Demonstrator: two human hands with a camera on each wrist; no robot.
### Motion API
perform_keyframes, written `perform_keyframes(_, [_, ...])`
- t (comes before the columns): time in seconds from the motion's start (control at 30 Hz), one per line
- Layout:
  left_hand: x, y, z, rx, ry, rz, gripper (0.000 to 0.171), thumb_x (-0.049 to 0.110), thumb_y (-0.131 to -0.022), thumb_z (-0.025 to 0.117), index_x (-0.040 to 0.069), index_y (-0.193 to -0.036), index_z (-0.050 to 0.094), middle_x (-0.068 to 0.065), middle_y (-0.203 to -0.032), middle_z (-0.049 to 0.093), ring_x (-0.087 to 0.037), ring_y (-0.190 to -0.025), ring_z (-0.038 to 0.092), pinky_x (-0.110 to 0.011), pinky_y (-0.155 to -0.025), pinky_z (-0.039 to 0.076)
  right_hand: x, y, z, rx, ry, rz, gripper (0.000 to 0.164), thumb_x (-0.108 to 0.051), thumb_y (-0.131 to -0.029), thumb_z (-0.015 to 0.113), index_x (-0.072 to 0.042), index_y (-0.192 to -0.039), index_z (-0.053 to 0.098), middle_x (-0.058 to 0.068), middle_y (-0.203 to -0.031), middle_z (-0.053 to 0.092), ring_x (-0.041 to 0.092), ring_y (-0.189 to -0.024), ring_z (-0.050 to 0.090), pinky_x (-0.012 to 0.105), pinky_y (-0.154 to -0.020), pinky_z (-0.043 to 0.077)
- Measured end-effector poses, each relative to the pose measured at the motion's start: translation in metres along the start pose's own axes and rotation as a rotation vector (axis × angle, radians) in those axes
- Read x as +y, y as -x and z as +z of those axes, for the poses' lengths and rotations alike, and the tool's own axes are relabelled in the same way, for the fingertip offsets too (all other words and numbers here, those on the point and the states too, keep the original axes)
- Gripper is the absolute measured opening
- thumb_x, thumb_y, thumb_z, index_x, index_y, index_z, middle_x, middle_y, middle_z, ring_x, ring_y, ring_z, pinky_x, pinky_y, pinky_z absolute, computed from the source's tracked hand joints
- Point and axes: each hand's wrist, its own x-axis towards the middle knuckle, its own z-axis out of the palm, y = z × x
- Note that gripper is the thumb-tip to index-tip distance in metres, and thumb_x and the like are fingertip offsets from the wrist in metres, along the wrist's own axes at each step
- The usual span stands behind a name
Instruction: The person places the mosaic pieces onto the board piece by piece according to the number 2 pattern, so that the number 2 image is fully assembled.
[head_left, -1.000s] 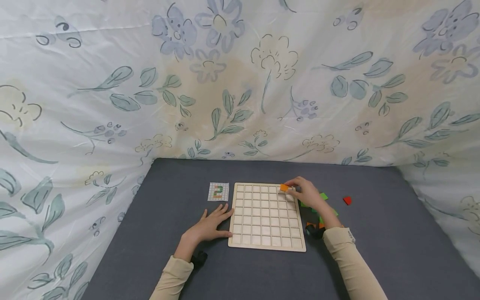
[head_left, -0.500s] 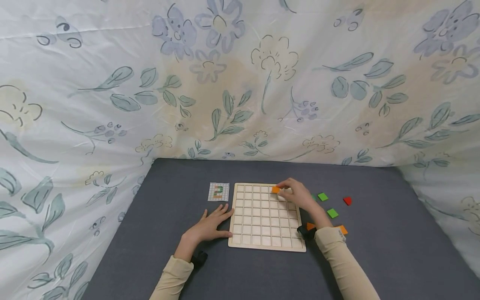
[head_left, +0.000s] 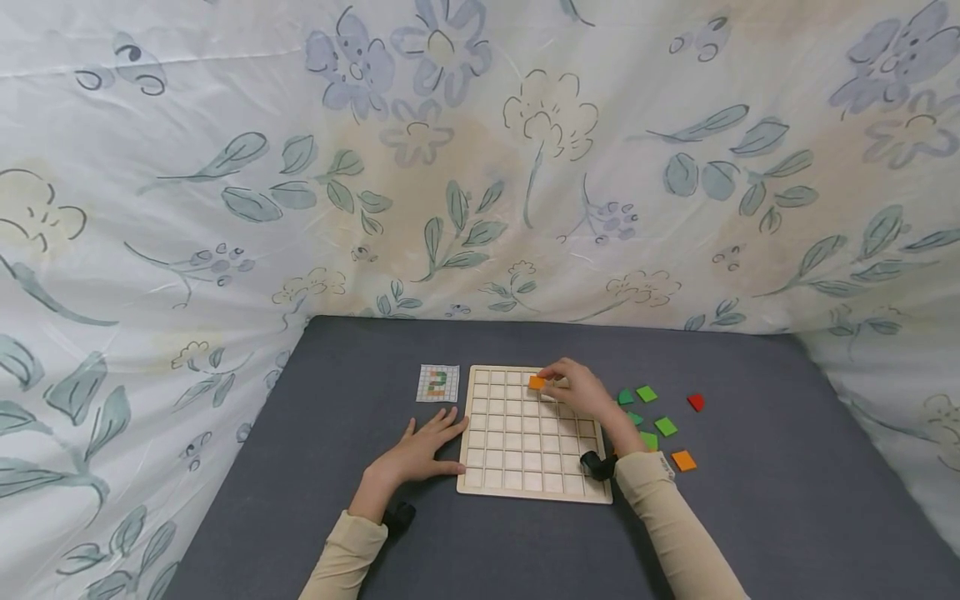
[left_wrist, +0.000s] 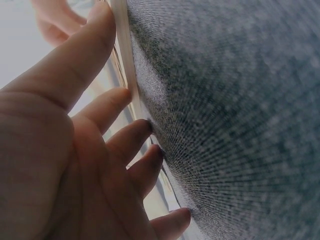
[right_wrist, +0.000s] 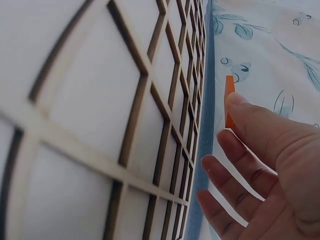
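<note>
My right hand [head_left: 576,390] pinches an orange square tile [head_left: 536,382] between thumb and fingers over the far rows of a wooden grid board [head_left: 517,438]. The right wrist view shows the tile [right_wrist: 229,101] edge-on, standing off the board's raised dividers [right_wrist: 150,75]. My left hand [head_left: 417,450] lies spread at the board's left side, thumb and fingertips at its edge. In the left wrist view the fingers of the left hand [left_wrist: 100,135] are extended along the pale board edge [left_wrist: 125,50].
A small card with a coloured grid pattern [head_left: 438,383] lies left of the board. To the right are several green tiles [head_left: 647,393], an orange tile [head_left: 684,461] and a red piece [head_left: 696,402]. Floral fabric [head_left: 480,167] hangs behind the dark table [head_left: 375,358].
My right hand has carried the orange tile leftward across the far part of the board, uncovering more tiles on the right. The left hand has stayed in place.
</note>
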Motion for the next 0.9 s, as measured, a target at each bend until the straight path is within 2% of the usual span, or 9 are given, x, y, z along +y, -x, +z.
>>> perform_keyframes(0.6, [-0.002, -0.002, 0.001, -0.003, -0.010, -0.016, 0.077, 0.047, -0.084, 0.063, 0.022, -0.147, 0.028, -0.008, -0.154, 0.018, -0.029, -0.143, 0.009, -0.065, -0.108, 0.001, -0.007, -0.012, 0.017, -0.017, -0.062, -0.032, 0.027, -0.018, -0.085, 0.068, -0.009, -0.110, 0.067, 0.005, -0.099, 0.058, 0.022, -0.092, 0.058, 0.037, -0.079, 0.050])
perform_keyframes(0.9, [-0.003, -0.003, 0.001, -0.002, -0.012, -0.012, 0.077, 0.046, -0.084, 0.063, 0.022, -0.148, 0.028, -0.008, -0.154, 0.018, -0.029, -0.143, 0.010, -0.065, -0.107, 0.001, -0.011, -0.017, 0.023, -0.004, 0.032, -0.023, 0.024, -0.022, -0.084, 0.070, -0.013, -0.107, 0.070, 0.003, -0.096, 0.058, 0.021, -0.089, 0.056, 0.036, -0.073, 0.048])
